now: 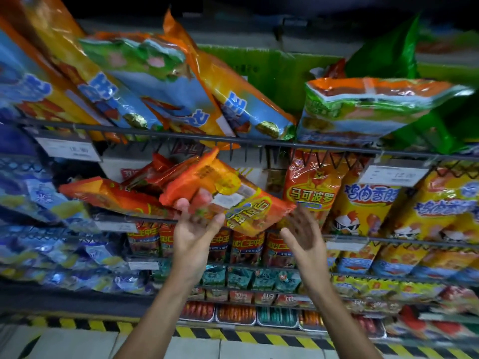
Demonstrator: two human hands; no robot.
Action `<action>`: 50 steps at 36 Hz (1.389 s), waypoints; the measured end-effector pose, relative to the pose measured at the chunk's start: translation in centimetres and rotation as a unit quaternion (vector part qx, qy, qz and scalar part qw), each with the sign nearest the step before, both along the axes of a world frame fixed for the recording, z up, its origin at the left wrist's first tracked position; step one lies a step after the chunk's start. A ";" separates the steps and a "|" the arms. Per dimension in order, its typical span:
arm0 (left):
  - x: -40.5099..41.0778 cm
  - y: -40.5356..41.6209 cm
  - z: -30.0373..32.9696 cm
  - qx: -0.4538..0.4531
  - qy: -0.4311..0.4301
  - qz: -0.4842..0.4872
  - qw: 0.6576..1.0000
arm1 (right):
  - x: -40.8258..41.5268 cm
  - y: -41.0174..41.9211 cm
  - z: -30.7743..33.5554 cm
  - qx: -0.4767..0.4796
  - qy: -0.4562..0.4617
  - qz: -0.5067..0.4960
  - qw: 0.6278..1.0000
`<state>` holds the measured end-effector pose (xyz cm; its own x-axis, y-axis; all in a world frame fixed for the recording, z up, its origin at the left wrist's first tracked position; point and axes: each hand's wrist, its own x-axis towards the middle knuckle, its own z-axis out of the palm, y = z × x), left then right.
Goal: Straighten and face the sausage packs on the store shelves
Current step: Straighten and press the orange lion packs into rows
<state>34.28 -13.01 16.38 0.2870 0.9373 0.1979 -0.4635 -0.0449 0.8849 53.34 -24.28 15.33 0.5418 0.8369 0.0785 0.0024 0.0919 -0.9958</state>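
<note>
Sausage pack (228,198) above hands (197,237)

The blue foil packs (39,198) filling the left shelves are smearing into blur, their print unreadable. The white paper price tags (68,149) on the dark wire shelf rail (259,142) are showing text too soft to read. The left hand's (193,230) fingertips are disappearing behind the orange-and-yellow plastic sausage pack (228,195), so how far they are curling round it cannot be told. Both forearms are running off the bottom edge. The green foil bag (388,55) at the upper right is lying partly hidden behind the orange-and-green sausage pack (375,110).
</note>
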 end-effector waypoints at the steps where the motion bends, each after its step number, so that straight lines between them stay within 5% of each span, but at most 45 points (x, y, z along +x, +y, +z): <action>1: 0.2 -0.3 0.0 -0.034 -0.014 -0.008 0.999 | -0.4 0.0 0.0 -0.026 0.037 0.034 0.998; 5: 1.1 -1.7 0.6 -0.114 -0.067 -0.063 0.989 | -2.8 0.3 -0.2 -0.032 0.168 0.141 0.975; 9: 1.5 -2.1 0.9 -0.126 -0.077 -0.099 0.984 | -4.2 0.6 0.4 0.041 0.291 0.097 0.951; 13: 1.1 -1.6 0.8 -0.127 -0.040 -0.119 0.984 | -3.8 0.7 1.1 0.070 0.316 0.036 0.945; 19: 0.1 -1.8 0.6 -0.117 0.080 -0.154 0.978 | -2.1 0.8 3.1 0.095 0.232 -0.047 0.967; 26: -4.0 -1.6 0.2 0.141 0.398 -0.095 0.902 | 0.9 0.3 5.3 0.079 0.061 -0.098 0.990; 31: -4.8 -1.3 2.7 0.203 0.341 0.024 0.918 | 2.1 0.0 7.0 0.069 -0.078 -0.081 0.991; 38: -1.9 0.1 4.5 0.202 0.432 -0.068 0.876 | 0.8 0.3 8.4 0.057 -0.161 0.027 0.985; 42: -1.3 0.5 3.8 0.132 0.377 -0.123 0.909 | 0.3 0.8 8.1 0.053 -0.169 0.048 0.983; 50: -0.7 0.3 3.2 0.125 0.275 -0.053 0.952 | 0.0 1.4 7.0 0.085 -0.142 0.062 0.984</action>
